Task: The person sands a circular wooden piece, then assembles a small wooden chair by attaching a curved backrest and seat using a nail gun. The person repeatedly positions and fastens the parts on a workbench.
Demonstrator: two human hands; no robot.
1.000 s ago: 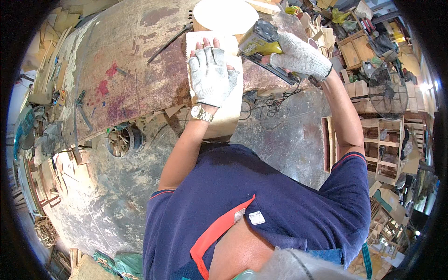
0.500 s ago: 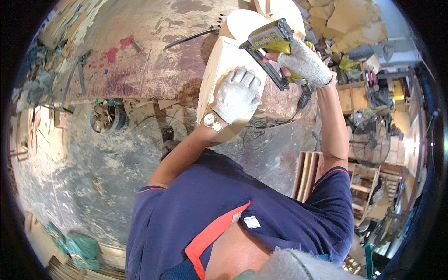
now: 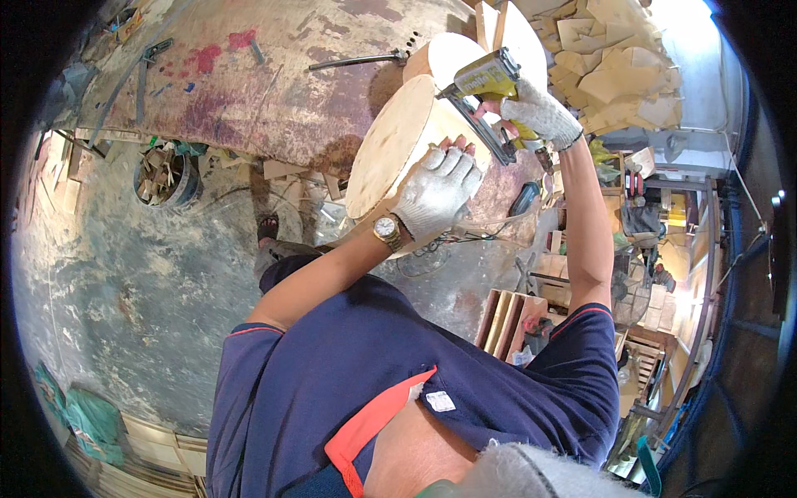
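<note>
A pale wooden form (image 3: 388, 141) with a rounded plywood face and a curved side lies tilted at the bench's near edge. My left hand (image 3: 438, 189), in a white glove with bare fingertips, is curled against its side and grips it. My right hand (image 3: 540, 114), gloved the same way, is closed round the handle of a yellow and black nail gun (image 3: 488, 80). The gun's nose and magazine are over the far right part of the form. My left palm is hidden.
More pale rounded forms (image 3: 452, 53) stand behind on the stained workbench (image 3: 307, 108), near a black hose (image 3: 353, 61). A tub of scraps (image 3: 168, 176) stands on the floor at left. Cut board pieces (image 3: 614, 66) are piled at far right; boards (image 3: 503, 322) lean beside my right arm.
The wooden form has turned, so its plywood face shows more. My left hand has shifted right and slightly down along its side. The nail gun stays in my right hand. The view has swung slightly.
</note>
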